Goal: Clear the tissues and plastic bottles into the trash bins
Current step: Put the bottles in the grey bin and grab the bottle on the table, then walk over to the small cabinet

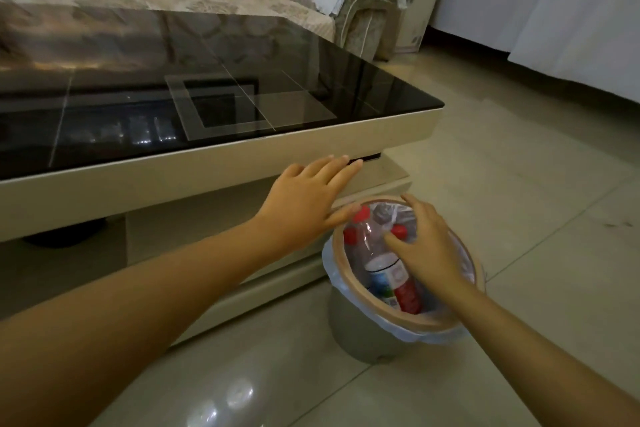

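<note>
Right hand [427, 246] spreads relaxed fingers over clear red-capped plastic bottles [372, 246] inside the lined round bin [360, 329]; left hand [304, 204] hovers open, likely steadying.

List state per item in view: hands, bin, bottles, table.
left hand: open, fingers straight, thumb at the bin rim.
right hand: open, fingers spread over the bottles in the bin.
trash bin: upright on the floor, lined with a bag, holding bottles.
plastic bottles: inside the bin, red caps on.
coffee table: no tissues or bottles visible on its glass top.
</note>
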### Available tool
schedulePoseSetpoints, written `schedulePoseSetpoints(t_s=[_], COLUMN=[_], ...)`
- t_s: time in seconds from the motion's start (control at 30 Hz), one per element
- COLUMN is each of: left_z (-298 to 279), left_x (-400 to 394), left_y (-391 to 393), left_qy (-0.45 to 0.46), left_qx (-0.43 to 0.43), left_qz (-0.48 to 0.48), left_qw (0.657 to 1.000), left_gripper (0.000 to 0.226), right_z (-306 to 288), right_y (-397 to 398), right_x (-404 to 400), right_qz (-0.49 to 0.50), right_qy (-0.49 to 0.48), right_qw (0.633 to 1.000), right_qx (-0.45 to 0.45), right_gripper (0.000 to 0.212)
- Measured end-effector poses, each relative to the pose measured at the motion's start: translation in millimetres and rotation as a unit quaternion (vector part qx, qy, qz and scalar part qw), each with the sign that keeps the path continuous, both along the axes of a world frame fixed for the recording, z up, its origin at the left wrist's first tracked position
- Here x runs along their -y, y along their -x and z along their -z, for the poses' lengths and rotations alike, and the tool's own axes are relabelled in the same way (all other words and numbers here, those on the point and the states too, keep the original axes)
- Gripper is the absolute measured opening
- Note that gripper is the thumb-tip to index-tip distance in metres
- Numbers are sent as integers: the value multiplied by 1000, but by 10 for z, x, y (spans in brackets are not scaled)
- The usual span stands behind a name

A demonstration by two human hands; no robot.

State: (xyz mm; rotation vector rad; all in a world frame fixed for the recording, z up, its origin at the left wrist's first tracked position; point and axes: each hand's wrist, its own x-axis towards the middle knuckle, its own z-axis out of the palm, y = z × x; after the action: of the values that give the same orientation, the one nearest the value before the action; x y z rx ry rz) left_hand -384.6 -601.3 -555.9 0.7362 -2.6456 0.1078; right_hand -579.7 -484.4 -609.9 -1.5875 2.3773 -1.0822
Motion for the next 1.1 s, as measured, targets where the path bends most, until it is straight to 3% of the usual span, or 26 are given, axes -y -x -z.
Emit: schedulePoseSetpoints(t_s=[0.13,0.33,0.47,0.67,0.97,1.1], left_z=[232,370,-7,-1403,-4456,-5532], left_x=[2,-173,-322,-562,-1005,-1380], left_y=[124,61,-13,41,80,-114], left_qy=[-19,-171,-174,-161,-83,-116], left_qx=[5,-14,2,37,27,29], left_qz=[8,-45,-61,-40,39,90], left_qw=[1000,984,983,985,995,989], left_gripper=[70,71,69,69,70,69], right_z=[-18,-56,-473,-1773,-4873,-5852], right_y=[-72,-161,-191,-165,-178,-512], right_x=[120,-3,-213,-670,-1254,-1693], right_qz=[-10,-21,-57,-51,22,76], right_qy=[-25,-102,-182,-217,-171,-174], right_qw=[986,980,957,950,952,954], right_qx=[-163,-169,-218,-219,-252,-233], right_gripper=[53,61,62,61,60,62])
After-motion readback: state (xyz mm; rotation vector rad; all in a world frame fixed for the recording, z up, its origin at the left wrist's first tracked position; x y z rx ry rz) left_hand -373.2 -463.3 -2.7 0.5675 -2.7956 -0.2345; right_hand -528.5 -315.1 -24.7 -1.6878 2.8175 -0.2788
